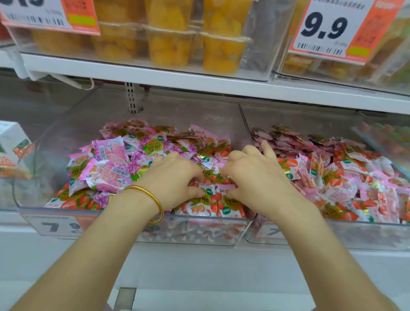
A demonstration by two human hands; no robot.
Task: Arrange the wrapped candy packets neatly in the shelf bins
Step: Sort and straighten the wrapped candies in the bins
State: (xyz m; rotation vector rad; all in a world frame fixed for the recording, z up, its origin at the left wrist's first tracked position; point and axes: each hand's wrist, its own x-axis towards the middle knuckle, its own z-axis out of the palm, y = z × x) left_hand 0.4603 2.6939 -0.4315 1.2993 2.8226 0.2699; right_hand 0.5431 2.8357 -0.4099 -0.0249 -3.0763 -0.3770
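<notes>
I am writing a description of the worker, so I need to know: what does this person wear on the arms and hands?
No sleeves show; both arms are uncovered up to the picture's edge. The left hand has a plain, round, gold-coloured bangle at its wrist. The right hand wears nothing. No glove, watch or ring shows on either hand.

Bare forearms (99, 257), one bracelet
A thin, smooth gold metal bangle (154, 197) circles the left wrist; both arms are uncovered.
</notes>
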